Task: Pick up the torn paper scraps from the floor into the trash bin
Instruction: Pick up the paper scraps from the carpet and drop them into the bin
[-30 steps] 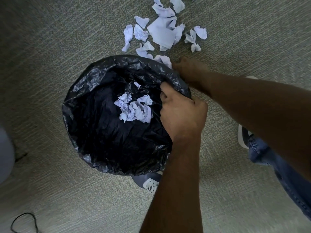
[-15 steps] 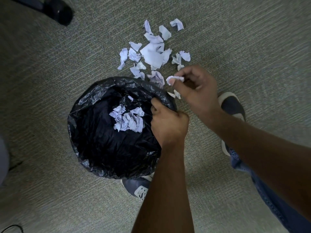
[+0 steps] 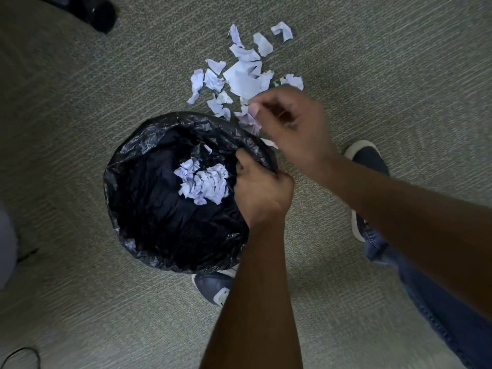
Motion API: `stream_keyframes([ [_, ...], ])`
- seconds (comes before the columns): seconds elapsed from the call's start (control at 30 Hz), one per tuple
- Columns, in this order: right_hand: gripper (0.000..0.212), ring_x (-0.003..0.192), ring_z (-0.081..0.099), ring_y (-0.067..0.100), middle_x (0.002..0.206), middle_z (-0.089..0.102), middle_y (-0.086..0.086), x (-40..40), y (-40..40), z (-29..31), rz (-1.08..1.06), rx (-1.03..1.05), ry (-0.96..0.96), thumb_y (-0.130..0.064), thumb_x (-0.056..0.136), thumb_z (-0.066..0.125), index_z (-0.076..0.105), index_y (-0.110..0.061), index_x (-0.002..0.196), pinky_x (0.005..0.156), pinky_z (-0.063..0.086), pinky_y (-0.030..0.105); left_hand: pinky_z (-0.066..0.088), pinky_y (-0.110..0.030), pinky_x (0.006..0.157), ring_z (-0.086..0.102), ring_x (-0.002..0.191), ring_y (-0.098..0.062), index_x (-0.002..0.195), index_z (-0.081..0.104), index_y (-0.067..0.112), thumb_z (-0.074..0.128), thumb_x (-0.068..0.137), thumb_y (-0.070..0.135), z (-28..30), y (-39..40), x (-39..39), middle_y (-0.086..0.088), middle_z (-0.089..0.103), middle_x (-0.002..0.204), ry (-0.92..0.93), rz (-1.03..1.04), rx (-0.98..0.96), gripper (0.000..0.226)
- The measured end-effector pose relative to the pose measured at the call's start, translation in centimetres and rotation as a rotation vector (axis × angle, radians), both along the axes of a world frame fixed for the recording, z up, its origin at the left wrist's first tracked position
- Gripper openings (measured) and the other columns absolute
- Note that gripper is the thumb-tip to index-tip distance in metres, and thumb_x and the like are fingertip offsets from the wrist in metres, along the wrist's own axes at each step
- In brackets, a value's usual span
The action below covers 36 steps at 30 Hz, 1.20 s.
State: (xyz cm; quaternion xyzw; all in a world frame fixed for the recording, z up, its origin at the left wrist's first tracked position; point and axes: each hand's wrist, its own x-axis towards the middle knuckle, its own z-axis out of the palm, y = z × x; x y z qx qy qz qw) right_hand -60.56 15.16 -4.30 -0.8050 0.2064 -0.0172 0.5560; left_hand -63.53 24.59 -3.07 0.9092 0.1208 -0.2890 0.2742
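Nearest the camera, two bare forearms are seen reaching down over grey-green carpet (image 3: 80,129). A dark blue shoe (image 3: 213,287) is partly tucked under the near edge of the trash bin; a second shoe (image 3: 368,161) is planted to the right, with a denim-clad leg (image 3: 439,310) below it.

The left hand (image 3: 262,186) is closed in a fist on the right-hand rim of the trash bin (image 3: 149,209), the fingers (image 3: 243,158) curled over the black liner (image 3: 186,123) and gripping a fold of it. The bin is lined with this crinkled black bag and stands on the carpet. Inside it, a clump of crumpled pale scraps (image 3: 203,182) is lying on the liner, left of the left hand; one small scrap (image 3: 207,148) is lying apart, higher up.

The right hand (image 3: 290,123) is held just beyond the far right rim, fingertips drawn together in a pinch. A pale scrap (image 3: 249,119) is seen directly at the fingertips, but motion blur prevents telling whether it is actually held.

Farther out, the remaining torn paper scraps (image 3: 243,75) are scattered on the carpet just past the bin. A dark object (image 3: 98,12) is noted at top left, and a black cable (image 3: 24,355) at bottom left.
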Motion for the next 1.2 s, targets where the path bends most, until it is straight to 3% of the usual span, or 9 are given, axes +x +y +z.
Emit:
stream_keyframes([
  [0.17,0.045,0.101,0.067,0.022,0.121,0.063,0.01,-0.3,-2.7,-6.3,0.365,-0.261,0.374,-0.044,0.093,0.058,0.062,-0.022,0.131,0.088,0.057,0.042,0.054,-0.044,0.078,0.063,0.087,-0.039,0.126,0.027,0.013,0.049,0.068,0.023,-0.2,0.0,0.0,-0.017,0.059,0.105,0.04,-0.022,0.015,0.063],
  [0.3,0.074,0.134,0.046,0.046,0.164,0.009,0.015,0.4,-2.6,-10.6,0.957,-0.641,0.689,-0.045,0.093,0.056,0.015,-0.048,0.154,0.099,0.052,0.052,0.052,-0.043,0.079,0.062,0.09,-0.04,0.131,0.027,0.009,0.051,0.07,0.021,-0.6,0.2,-0.2,-0.018,0.059,0.111,0.012,-0.043,0.007,0.066],
  [0.4,0.078,0.132,0.048,0.046,0.167,-0.01,0.014,2.3,-1.2,-10.1,1.019,-0.717,0.678,-0.015,0.098,0.054,0.01,-0.035,0.16,0.103,0.048,0.052,0.049,-0.04,0.078,0.062,0.091,-0.038,0.132,0.027,0.009,0.052,0.071,0.021,-0.6,0.3,0.0,-0.017,0.058,0.113,0.022,-0.048,0.003,0.067],
  [0.47,0.076,0.129,0.051,0.045,0.167,0.004,0.02,2.9,-0.6,-9.3,1.058,-0.776,0.704,0.001,0.101,0.046,0.004,-0.02,0.161,0.104,0.042,0.049,0.048,-0.037,0.076,0.062,0.09,-0.037,0.131,0.027,0.009,0.054,0.071,0.02,-0.6,0.4,0.0,-0.015,0.058,0.113,0.035,-0.042,-0.015,0.066],
  [0.63,0.061,0.151,0.02,0.04,0.164,0.008,0.025,3.1,-0.8,-12.2,1.245,-0.823,0.65,-0.004,0.105,0.037,0.009,-0.002,0.159,0.111,0.038,0.048,0.048,-0.038,0.072,0.062,0.085,-0.036,0.129,0.027,0.01,0.054,0.071,0.02,-0.7,0.5,0.0,-0.015,0.057,0.11,0.025,-0.057,-0.023,0.064],
  [0.77,0.043,0.14,0.039,0.034,0.148,0.043,0.024,2.7,-1.5,-11.9,1.045,-0.769,0.693,-0.016,0.105,0.045,0.044,0.003,0.144,0.112,0.027,0.034,0.049,-0.038,0.074,0.062,0.086,-0.037,0.128,0.026,0.011,0.054,0.071,0.021,-0.7,0.4,0.1,-0.015,0.057,0.11,0.03,-0.058,-0.014,0.064],
  [0.87,0.034,0.121,0.056,0.036,0.137,0.044,0.022,1.5,-2.7,-11.2,0.91,-0.703,0.679,-0.014,0.094,0.061,0.06,-0.002,0.126,0.099,0.046,0.04,0.052,-0.04,0.074,0.062,0.085,-0.036,0.126,0.026,0.013,0.053,0.07,0.02,-0.8,0.3,0.1,-0.015,0.058,0.108,0.03,-0.049,-0.017,0.062],
  [1.07,0.039,0.111,0.061,0.038,0.126,0.056,0.019,0.2,-4.1,-9.9,0.482,-0.499,0.567,-0.019,0.088,0.067,0.066,-0.005,0.124,0.093,0.052,0.043,0.053,-0.04,0.074,0.063,0.085,-0.037,0.13,0.026,0.009,0.053,0.07,0.02,-0.9,0.1,0.0,-0.016,0.059,0.109,0.027,-0.052,0.002,0.067],
  [1.2,0.036,0.111,0.061,0.033,0.123,0.058,0.015,-0.6,-4.4,-8.4,0.521,-0.523,0.471,-0.018,0.089,0.064,0.065,-0.008,0.123,0.093,0.053,0.041,0.052,-0.039,0.073,0.063,0.084,-0.036,0.132,0.026,0.009,0.053,0.07,0.02,-0.9,0.0,0.0,-0.016,0.058,0.11,0.032,-0.061,0.007,0.069],
])
